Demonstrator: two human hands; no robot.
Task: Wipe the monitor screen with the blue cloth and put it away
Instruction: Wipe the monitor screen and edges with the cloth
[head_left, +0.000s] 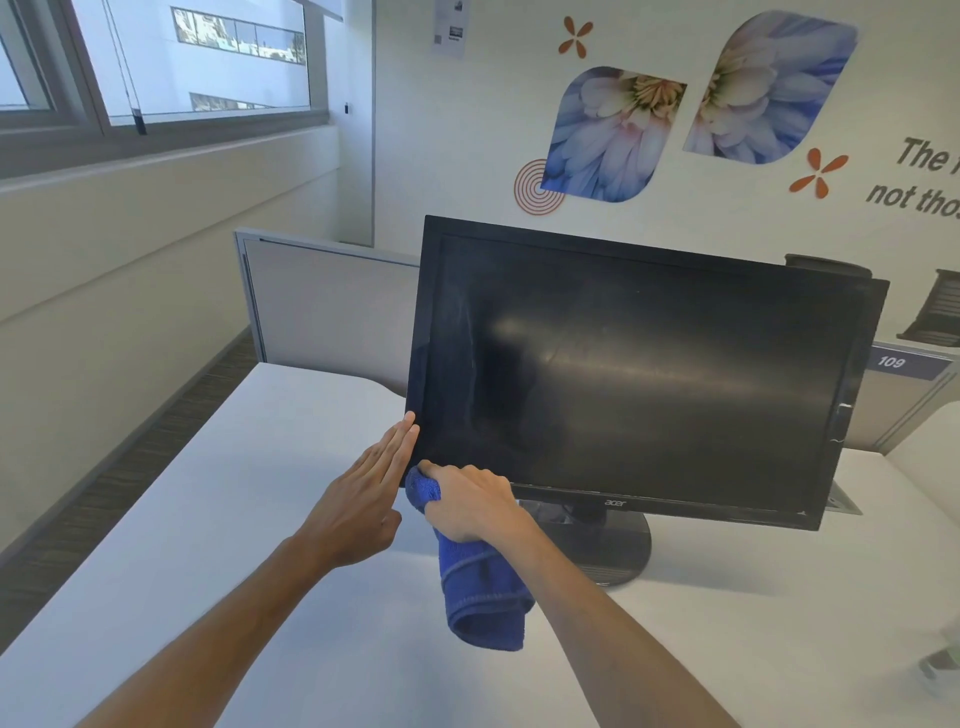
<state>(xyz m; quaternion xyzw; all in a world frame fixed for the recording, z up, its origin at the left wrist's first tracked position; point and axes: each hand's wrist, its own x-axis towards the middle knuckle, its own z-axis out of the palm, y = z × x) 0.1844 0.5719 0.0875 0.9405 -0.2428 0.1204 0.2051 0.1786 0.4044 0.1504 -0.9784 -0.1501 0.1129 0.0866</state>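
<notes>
Left hand (363, 499) lays straight fingers (402, 441) flat against the Acer monitor (639, 374) edge to brace it, while right hand (470, 501) fingers bunch the blue cloth (478, 592) at the bottom corner.

The black monitor (639, 374) stands on its round base near the back edge of the white desk (234, 519), screen dark and smudgy. The fluffy blue cloth (478, 587) hangs bunched at its bottom left corner.
</notes>
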